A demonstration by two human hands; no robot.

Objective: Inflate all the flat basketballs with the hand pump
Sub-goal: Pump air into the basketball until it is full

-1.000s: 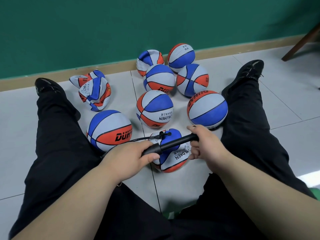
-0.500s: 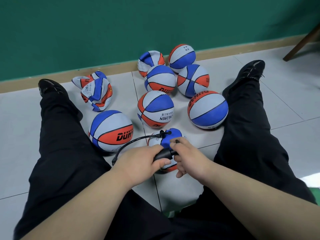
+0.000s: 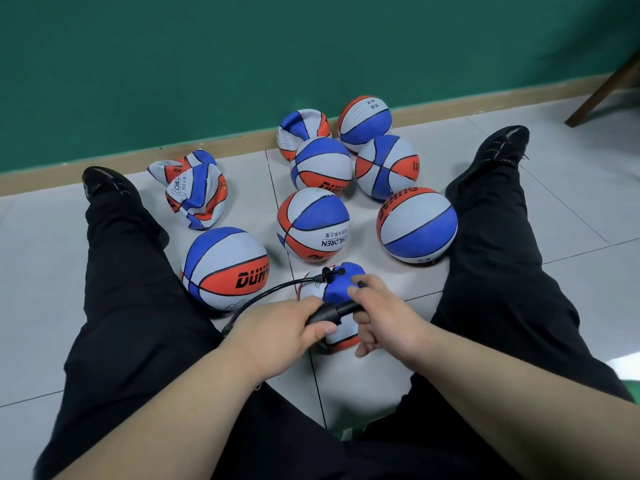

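I am partway through one ball, on a pumping stroke. My left hand (image 3: 277,329) is clenched round the barrel of the pump (image 3: 329,311). My right hand (image 3: 384,322) grasps the handle, which sits pushed in close against the barrel. The hose (image 3: 263,296) loops out from under the left hand and plugs into the top of the ball in work (image 3: 341,287). That ball lies on the floor (image 3: 346,382) between my legs, directly beneath both hands. It looks low and soft, so I judge it well short of full.

With that ball as the centre of the dial, a firm big ball (image 3: 225,268) sits just beside it at nine o'clock, and more round ones lie from twelve to two. A crumpled ball (image 3: 199,195) lies at ten o'clock, with a second flat one (image 3: 173,168) touching it behind. A dented ball (image 3: 299,128) stands far out at twelve o'clock, near the wall (image 3: 242,64).

The next move, as I judge it, is to draw the handle out towards three o'clock. The left hand must keep the barrel steady so the hose does not lever at the valve. Then I drive it home again, stroke after stroke, until the ball rounds out. By my count three flat ones wait after it.
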